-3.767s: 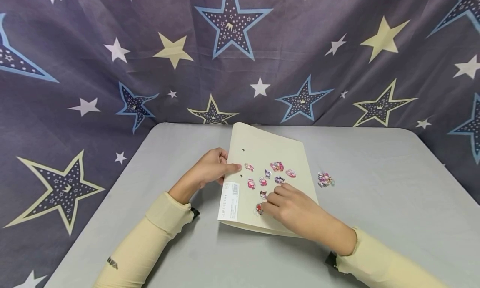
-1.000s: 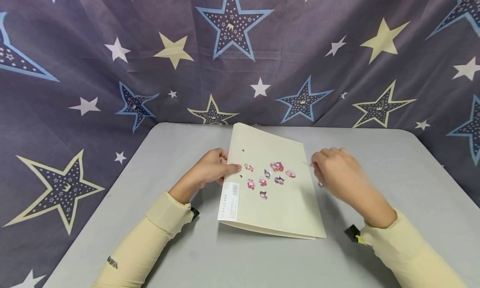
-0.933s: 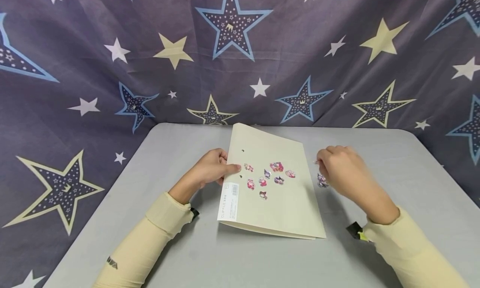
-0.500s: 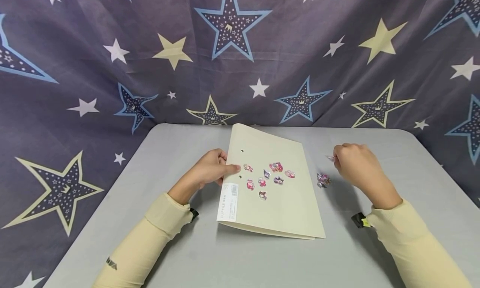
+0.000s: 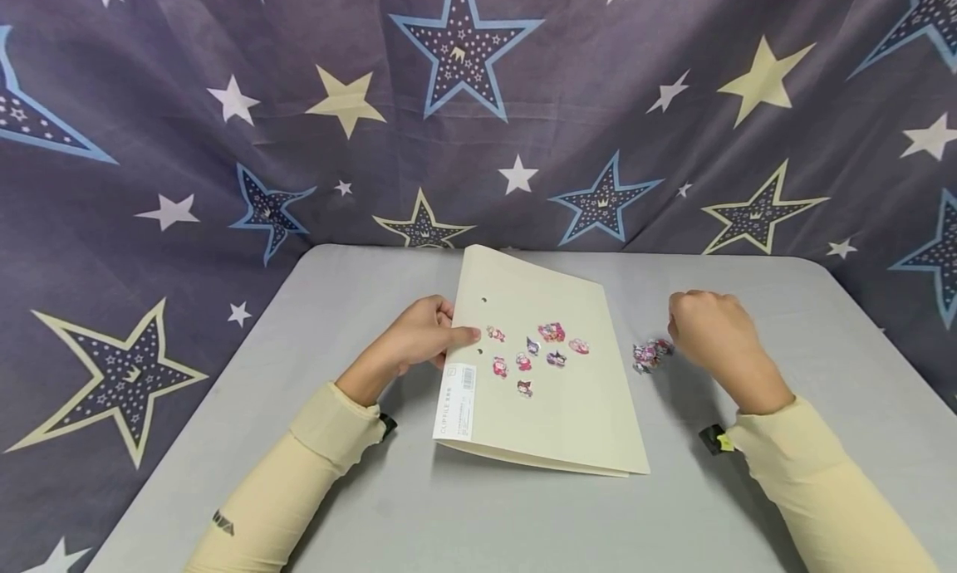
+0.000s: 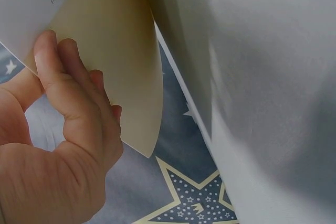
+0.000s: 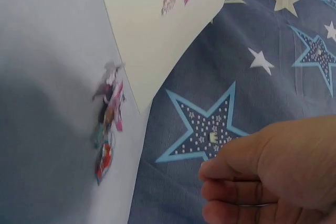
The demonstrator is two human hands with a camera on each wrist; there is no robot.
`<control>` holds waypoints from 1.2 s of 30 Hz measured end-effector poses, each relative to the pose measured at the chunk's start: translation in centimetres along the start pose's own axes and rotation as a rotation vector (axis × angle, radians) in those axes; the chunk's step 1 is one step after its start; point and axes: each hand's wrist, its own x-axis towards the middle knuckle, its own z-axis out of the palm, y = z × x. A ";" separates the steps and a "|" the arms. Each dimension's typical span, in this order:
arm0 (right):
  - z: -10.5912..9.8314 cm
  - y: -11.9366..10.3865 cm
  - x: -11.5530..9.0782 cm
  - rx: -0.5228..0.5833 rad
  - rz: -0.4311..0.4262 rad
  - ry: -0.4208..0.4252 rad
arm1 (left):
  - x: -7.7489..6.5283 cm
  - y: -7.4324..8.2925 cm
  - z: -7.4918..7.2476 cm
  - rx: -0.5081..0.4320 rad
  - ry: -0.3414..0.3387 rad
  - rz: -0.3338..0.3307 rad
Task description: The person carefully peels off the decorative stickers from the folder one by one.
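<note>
In the head view a cream file folder (image 5: 576,415) lies aslant on the table, with a white "CLIP FILE" label along its left side. My left hand (image 5: 424,334) grips its left edge, thumb on top of the cover and fingers beneath; the left wrist view shows those fingers (image 6: 79,93) against the underside. Several small cartoon stickers (image 5: 552,332) in pink, red and purple lie on the cover. Beside the folder's right edge is a small heap of stickers (image 5: 649,355), a red one showing in the right wrist view. My right hand (image 5: 714,332) hovers close by, fingers curled, nothing visible in them.
The grey-covered table (image 5: 807,349) has a rounded far edge. Behind it hangs a dark curtain (image 5: 643,83) printed with stars. The folder's front edge stands slightly open, two layers showing.
My right hand lifted a sticker off the folder's lower part, carried it right, and let it go on the heap, which is now wider. My left hand has stayed put on the folder.
</note>
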 end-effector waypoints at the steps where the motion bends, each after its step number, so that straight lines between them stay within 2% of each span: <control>1: 0.0 -0.2 0.0 0.003 -0.005 -0.002 | 0.0 0.1 0.0 0.000 0.001 0.000; 6: 0.4 -1.7 0.1 0.008 -0.059 0.020 | -0.1 0.3 0.0 -0.007 0.002 0.001; 10: 0.8 -2.8 0.0 0.007 -0.097 0.070 | -0.1 0.3 0.0 -0.003 -0.003 0.002; 23: 1.8 -6.7 0.3 0.015 -0.186 0.159 | -0.2 0.4 -0.2 0.004 0.001 0.008; 26: 1.9 -7.5 0.4 0.052 -0.213 0.163 | -0.2 0.3 -0.2 0.010 0.009 0.003; 32: 2.1 -9.0 0.6 0.201 -0.301 0.151 | -0.3 0.2 -0.2 0.011 0.012 -0.002; 36: 2.4 -9.7 0.7 0.227 -0.349 0.134 | -0.2 0.1 -0.1 0.003 0.003 0.002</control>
